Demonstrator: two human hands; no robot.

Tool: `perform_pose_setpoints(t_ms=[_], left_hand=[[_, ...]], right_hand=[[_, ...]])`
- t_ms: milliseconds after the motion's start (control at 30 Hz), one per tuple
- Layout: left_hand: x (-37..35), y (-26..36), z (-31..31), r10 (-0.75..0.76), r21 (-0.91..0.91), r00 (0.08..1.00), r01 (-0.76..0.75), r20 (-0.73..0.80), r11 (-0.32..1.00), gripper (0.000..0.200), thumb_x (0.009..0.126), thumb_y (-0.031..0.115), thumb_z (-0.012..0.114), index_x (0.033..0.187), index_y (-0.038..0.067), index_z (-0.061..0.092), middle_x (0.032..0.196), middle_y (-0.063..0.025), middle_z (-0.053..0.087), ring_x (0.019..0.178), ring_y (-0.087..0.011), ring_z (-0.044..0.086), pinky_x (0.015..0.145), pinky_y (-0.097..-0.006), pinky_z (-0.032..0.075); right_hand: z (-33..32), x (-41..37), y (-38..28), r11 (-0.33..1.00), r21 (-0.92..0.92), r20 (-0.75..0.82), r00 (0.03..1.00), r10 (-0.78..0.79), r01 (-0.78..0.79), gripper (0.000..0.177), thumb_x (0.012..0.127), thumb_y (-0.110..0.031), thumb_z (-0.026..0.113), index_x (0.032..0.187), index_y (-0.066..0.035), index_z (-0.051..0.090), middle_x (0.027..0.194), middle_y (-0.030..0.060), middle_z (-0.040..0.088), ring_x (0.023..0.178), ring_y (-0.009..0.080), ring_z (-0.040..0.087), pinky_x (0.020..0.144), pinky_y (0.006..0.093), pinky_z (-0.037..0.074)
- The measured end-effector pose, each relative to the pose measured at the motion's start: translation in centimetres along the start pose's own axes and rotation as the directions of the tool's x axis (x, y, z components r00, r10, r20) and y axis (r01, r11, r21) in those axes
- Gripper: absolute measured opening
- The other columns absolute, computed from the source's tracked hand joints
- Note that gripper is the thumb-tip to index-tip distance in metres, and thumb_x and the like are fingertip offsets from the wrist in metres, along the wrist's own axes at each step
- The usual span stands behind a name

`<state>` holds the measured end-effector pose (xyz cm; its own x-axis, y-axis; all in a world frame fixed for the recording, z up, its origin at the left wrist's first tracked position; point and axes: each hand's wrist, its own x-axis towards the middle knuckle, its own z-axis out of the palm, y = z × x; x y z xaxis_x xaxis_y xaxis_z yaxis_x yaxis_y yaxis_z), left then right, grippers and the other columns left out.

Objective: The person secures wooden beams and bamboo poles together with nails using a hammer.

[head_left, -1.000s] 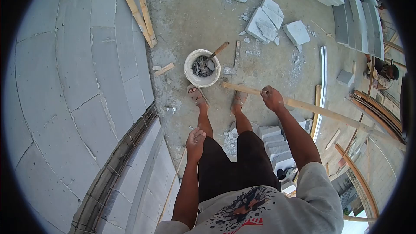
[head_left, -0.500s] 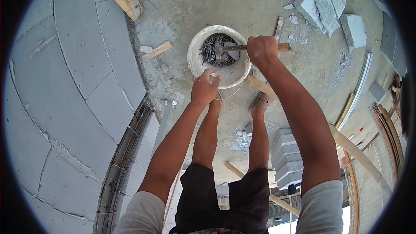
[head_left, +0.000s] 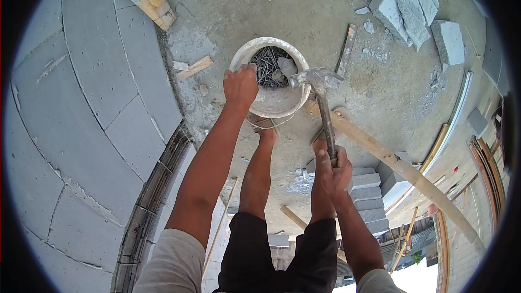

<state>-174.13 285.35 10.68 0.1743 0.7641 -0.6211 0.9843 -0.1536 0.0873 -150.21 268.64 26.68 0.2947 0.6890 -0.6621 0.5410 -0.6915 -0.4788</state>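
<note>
A round white bucket (head_left: pixel 269 109) stands on the concrete floor with many nails (head_left: pixel 267 64) and a grey lump (head_left: pixel 286 67) inside. My left hand (head_left: pixel 240 83) is closed over the bucket's left rim, fingertips curled to the inside. In my right hand (head_left: pixel 335 172) is the handle of a claw hammer (head_left: pixel 324 109). The hammer's metal head lies across the bucket's right rim, its claw pointing right.
Grey block wall (head_left: pixel 97 103) on the left. Broken blocks (head_left: pixel 404 8) lie at the upper right, a flat bar (head_left: pixel 346 50) right of the bucket. A long wooden pole (head_left: pixel 401 168) slants behind my right hand. Stacked blocks (head_left: pixel 368 195) stand lower right.
My right hand has moved down toward me, drawing the hammer's head out of the bucket to its right rim. My left hand has moved up and left along the rim.
</note>
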Motion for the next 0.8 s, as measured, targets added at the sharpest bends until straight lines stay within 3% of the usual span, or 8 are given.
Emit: perform_pose_setpoints(t_ms=[133, 200, 300, 400, 533, 567, 633, 800], left_hand=[[2.4, 1.2, 2.6, -0.059, -0.095, 0.992, 0.070, 0.114, 0.993, 0.028, 0.087, 0.023, 0.063, 0.110, 0.008, 0.065, 0.100, -0.0169, 0.068, 0.094, -0.0349, 0.066, 0.084, -0.0466, 0.050], [3.2, 1.4, 3.8, -0.283, -0.229, 0.933, 0.332, 0.221, 0.915, 0.030, 0.086, 0.028, 0.065, 0.106, 0.005, 0.067, 0.104, -0.0190, 0.068, 0.098, -0.0383, 0.065, 0.083, -0.0460, 0.051], [3.8, 1.5, 6.2, -0.397, -0.316, 0.879, 0.468, 0.264, 0.825, 0.036, 0.089, 0.037, 0.060, 0.103, 0.003, 0.066, 0.106, -0.0216, 0.067, 0.100, -0.0382, 0.064, 0.086, -0.0474, 0.051], [3.0, 1.7, 7.4, -0.361, -0.291, 0.929, 0.368, 0.082, 0.883, 0.034, 0.088, 0.035, 0.059, 0.100, 0.005, 0.067, 0.103, -0.0234, 0.067, 0.098, -0.0392, 0.064, 0.085, -0.0480, 0.051], [1.7, 2.3, 6.4, -0.412, -0.265, 0.906, 0.424, 0.101, 0.866, 0.028, 0.086, 0.030, 0.057, 0.096, 0.007, 0.068, 0.098, -0.0246, 0.067, 0.095, -0.0421, 0.064, 0.085, -0.0488, 0.050], [1.2, 2.4, 6.1, -0.410, -0.263, 0.907, 0.420, 0.097, 0.868, 0.028, 0.086, 0.030, 0.057, 0.096, 0.007, 0.068, 0.098, -0.0246, 0.067, 0.095, -0.0421, 0.064, 0.085, -0.0488, 0.050], [0.3, 2.5, 5.0, -0.325, -0.138, 0.935, 0.344, 0.141, 0.929, 0.030, 0.088, 0.033, 0.057, 0.096, 0.006, 0.068, 0.097, -0.0237, 0.068, 0.094, -0.0419, 0.065, 0.084, -0.0491, 0.050], [0.8, 3.7, 2.3, -0.274, -0.161, 0.955, 0.289, 0.111, 0.944, 0.039, 0.089, 0.038, 0.056, 0.110, 0.007, 0.065, 0.099, -0.0229, 0.068, 0.095, -0.0414, 0.065, 0.085, -0.0488, 0.051]], right_hand=[[0.9, -5.0, 0.6, 0.915, 0.279, 0.031, 0.955, 0.297, -0.293, 0.023, 0.092, -0.022, 0.063, 0.089, -0.002, 0.053, 0.062, 0.0077, 0.056, 0.046, 0.0164, 0.053, 0.047, 0.0333, 0.044], [1.8, -7.2, 1.0, 0.714, 0.515, 0.111, 0.863, 0.493, -0.475, 0.025, 0.093, -0.023, 0.061, 0.083, -0.004, 0.049, 0.060, 0.0029, 0.051, 0.043, 0.0076, 0.047, 0.042, 0.0282, 0.041], [2.6, -9.7, 1.3, 0.527, 0.607, 0.214, 0.761, 0.613, -0.595, 0.026, 0.094, -0.024, 0.060, 0.081, -0.007, 0.047, 0.059, 0.0020, 0.048, 0.041, 0.0085, 0.046, 0.039, 0.0265, 0.040], [4.6, -12.6, 4.5, 0.337, 0.608, 0.390, 0.640, 0.662, -0.719, 0.024, 0.094, -0.023, 0.060, 0.082, -0.006, 0.048, 0.059, 0.0018, 0.047, 0.041, 0.0095, 0.045, 0.038, 0.0270, 0.041], [6.4, -12.9, 7.7, 0.156, 0.424, 0.634, 0.415, 0.653, -0.892, 0.021, 0.094, -0.023, 0.060, 0.087, -0.005, 0.052, 0.062, 0.0014, 0.049, 0.044, 0.0111, 0.048, 0.041, 0.0280, 0.042], [6.6, -13.0, 7.8, 0.155, 0.427, 0.635, 0.418, 0.650, -0.891, 0.021, 0.094, -0.023, 0.060, 0.087, -0.005, 0.052, 0.062, 0.0014, 0.049, 0.044, 0.0111, 0.048, 0.041, 0.0280, 0.042], [7.0, -12.9, 7.9, 0.066, 0.335, 0.745, 0.307, 0.593, -0.940, 0.020, 0.094, -0.024, 0.060, 0.089, -0.006, 0.054, 0.065, 0.0012, 0.050, 0.046, 0.0116, 0.049, 0.043, 0.0286, 0.043], [7.4, -12.4, 7.4, 0.191, 0.291, 0.768, 0.348, 0.537, -0.937, 0.023, 0.093, -0.027, 0.062, 0.089, -0.006, 0.053, 0.064, 0.0012, 0.050, 0.046, 0.0119, 0.049, 0.043, 0.0288, 0.043]])
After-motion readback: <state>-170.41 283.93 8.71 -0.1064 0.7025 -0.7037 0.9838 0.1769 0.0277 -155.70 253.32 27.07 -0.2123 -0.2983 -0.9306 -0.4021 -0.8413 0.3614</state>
